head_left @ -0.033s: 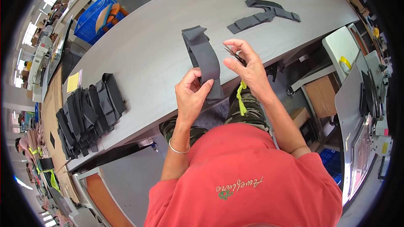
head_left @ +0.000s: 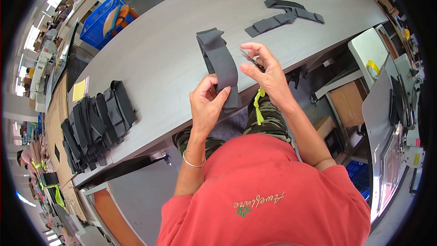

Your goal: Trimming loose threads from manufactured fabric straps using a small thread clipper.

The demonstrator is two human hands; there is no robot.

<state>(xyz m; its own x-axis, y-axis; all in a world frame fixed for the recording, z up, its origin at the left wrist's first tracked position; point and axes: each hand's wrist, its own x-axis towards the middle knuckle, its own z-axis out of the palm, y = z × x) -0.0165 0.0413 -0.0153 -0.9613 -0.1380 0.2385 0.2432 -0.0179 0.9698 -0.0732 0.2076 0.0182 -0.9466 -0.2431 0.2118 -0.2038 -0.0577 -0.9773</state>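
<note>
My left hand [head_left: 207,102] pinches a dark grey fabric strip [head_left: 224,66] near its lower end, thumb on top. The strip's looped far part reaches away across the grey table. Just right of it, my right hand [head_left: 268,73] is curled around small thread snips [head_left: 253,60], their pointed blades toward the strip but apart from it. A bright yellow-green fabric tie [head_left: 258,107] hangs below this hand. At the left of the table lies a row of similar dark strips [head_left: 98,123]. Several more dark strips [head_left: 287,17] lie crossed at the far right.
The grey table [head_left: 164,54] curves around in front of me. A yellow pad [head_left: 80,89] lies beside the strip row. Beyond the far left edge stands a blue crate [head_left: 98,23]. Right of me are a cardboard box [head_left: 348,102] and a yellow tape roll [head_left: 373,68].
My right hand, with the snips, has shifted very slightly to the left, and the hanging tie with it. My left hand and its strip look the same.
</note>
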